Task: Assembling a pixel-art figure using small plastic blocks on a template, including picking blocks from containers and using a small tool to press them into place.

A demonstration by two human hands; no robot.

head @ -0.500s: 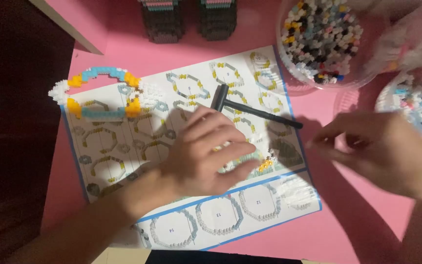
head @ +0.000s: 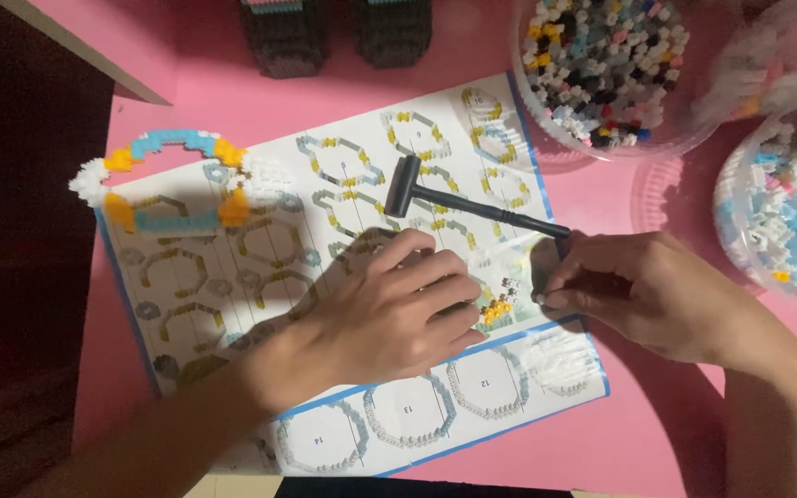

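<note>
Two hands work over a printed sheet (head: pixel 232 267) lying across the middle of the pink table (head: pixel 657 443); two bead tubs, one (head: pixel 601 138) at the far edge, one (head: pixel 740 249) at the right edge. Left hand (head: pixel 389 318) rests flat on the sheet, fingers loosely together and gripping nothing, fingertips just beside a small yellow bead cluster (head: pixel 498 309) near the sheet's right edge. Right hand (head: pixel 638 290) has fingertips pinched together by that cluster, contents too small to tell; black hammer (head: pixel 458 205) lies beyond, bead ring (head: pixel 163 180) on the sheet's far-left corner.
</note>
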